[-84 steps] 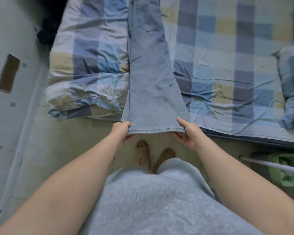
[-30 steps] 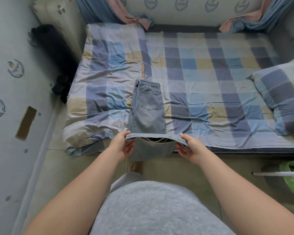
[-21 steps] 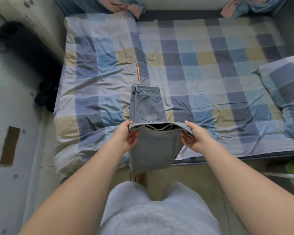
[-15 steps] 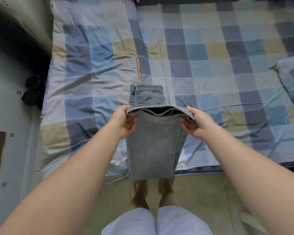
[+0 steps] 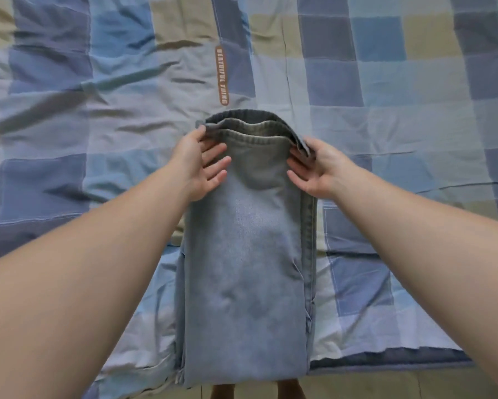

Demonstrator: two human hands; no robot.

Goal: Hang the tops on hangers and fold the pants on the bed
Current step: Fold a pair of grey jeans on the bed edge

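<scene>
1. On my feed the jeans (image 5: 247, 269) lie lengthwise on the bed (image 5: 385, 139), a long pale denim strip running from the near edge away from me.
2. The strip's near end is a fold. It reaches just past the bed's near edge, over the floor (image 5: 385, 384).
3. At the far end the hems are stacked in several layers and lifted into a shallow arch above the denim beneath.
4. My left hand (image 5: 197, 165) pinches the left corner of the hems. The thumb sits on the far side and the fingers spread against the near face of the cloth.
5. My right hand (image 5: 318, 168) holds the right corner the same way, with the thumb over the hem edge and the fingers along the denim below it.
6. Both forearms come in from the lower corners, one on each side of the strip.
7. The sheet (image 5: 69, 125) is checked in blue, grey and tan, and it is creased to the left of the jeans.
8. A brown label (image 5: 221, 76) with pale lettering lies on the sheet just beyond the hems, apart from them.
9. My feet (image 5: 223, 391) show at the bottom edge on the floor, partly hidden by the jeans.
</scene>
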